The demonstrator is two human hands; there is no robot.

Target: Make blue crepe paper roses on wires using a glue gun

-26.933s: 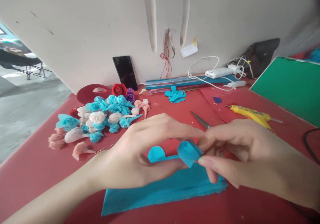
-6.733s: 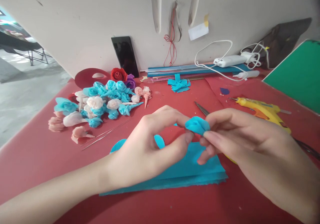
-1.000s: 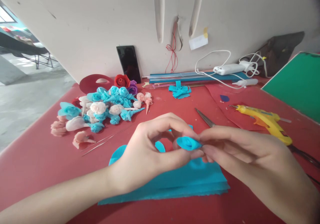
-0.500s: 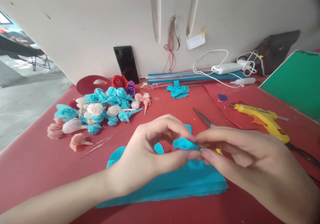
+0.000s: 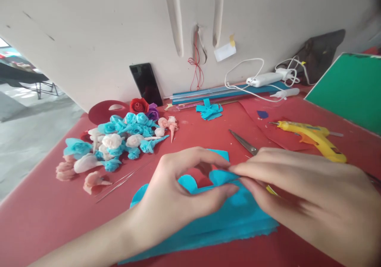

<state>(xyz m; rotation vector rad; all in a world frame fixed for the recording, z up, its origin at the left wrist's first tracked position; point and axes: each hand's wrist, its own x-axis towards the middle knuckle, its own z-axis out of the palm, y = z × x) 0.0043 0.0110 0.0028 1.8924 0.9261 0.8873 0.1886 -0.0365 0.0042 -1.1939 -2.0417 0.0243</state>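
Between my two hands is a small rolled piece of blue crepe paper [image 5: 222, 176], its rounded end pointing left. My right hand [image 5: 309, 195] pinches the narrow end between thumb and fingertips. My left hand [image 5: 178, 191] curves around it, with the index fingertip at its top edge and the thumb just below. Below the hands lie layered sheets of blue crepe paper [image 5: 190, 231], partly covered by them. Scissors [image 5: 242, 142] rest beyond my right hand, their handles mostly hidden, with a bit of yellow showing under the fingers.
A pile of paper flowers [image 5: 119, 140] lies at left beside thin wires [image 5: 119, 183]. A phone [image 5: 146, 84] leans on the wall. Blue paper scraps [image 5: 209, 110] sit at the back. A yellow glue gun [image 5: 312, 138] and green board [image 5: 348, 96] are at right, near a white power strip [image 5: 264, 79].
The view has shifted slightly, so the table items sit a little lower and to the left. My right hand has turned farther over the blue piece, and my left thumb has eased slightly apart.
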